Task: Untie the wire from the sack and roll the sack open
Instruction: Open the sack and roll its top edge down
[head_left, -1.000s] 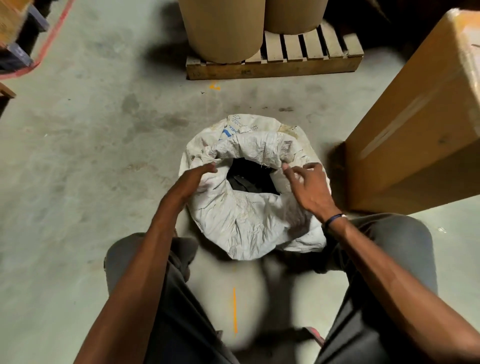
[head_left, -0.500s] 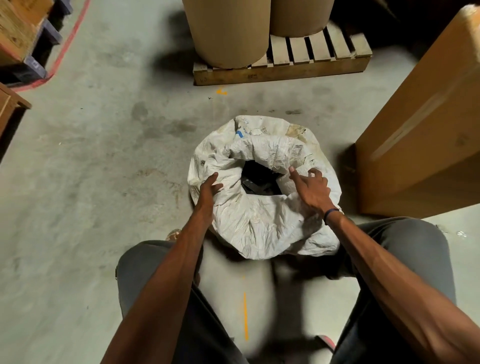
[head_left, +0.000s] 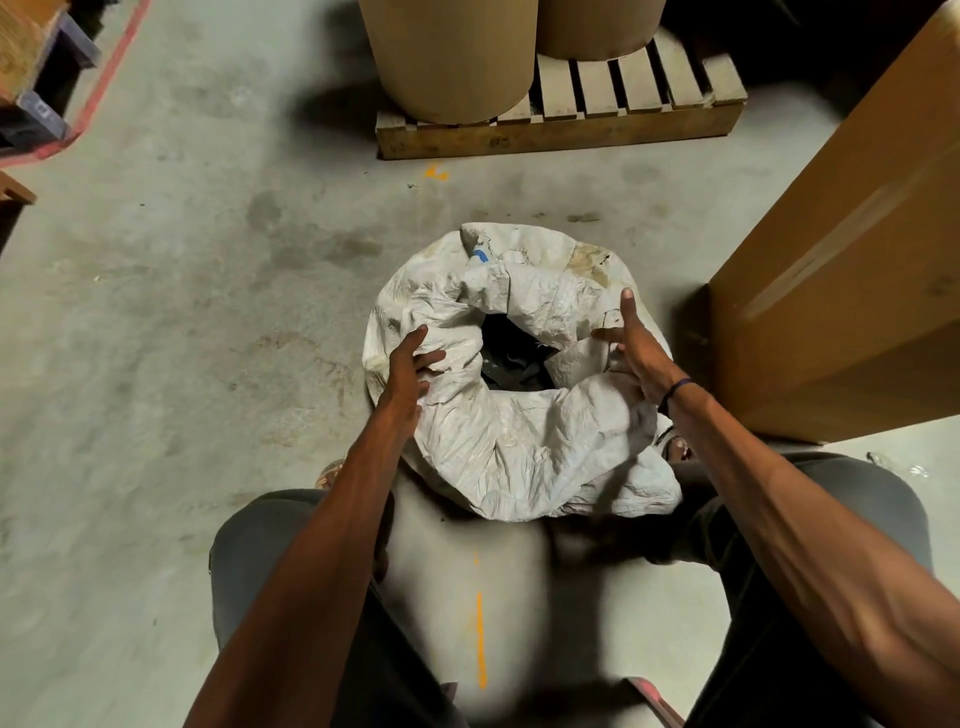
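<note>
White woven sack (head_left: 519, 447) stands on concrete, its rim rolled down, mouth open.

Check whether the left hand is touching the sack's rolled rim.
Touching. The head view shows the left hand with fingers curled into the rolled rim of the sack, fabric bunched under them, no gap.

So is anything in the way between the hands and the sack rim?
Nothing visible. The left hand already grips the rolled rim of the sack on its left side, and the right hand lies open against the rim on the right. No wire shows at the open mouth.
</note>
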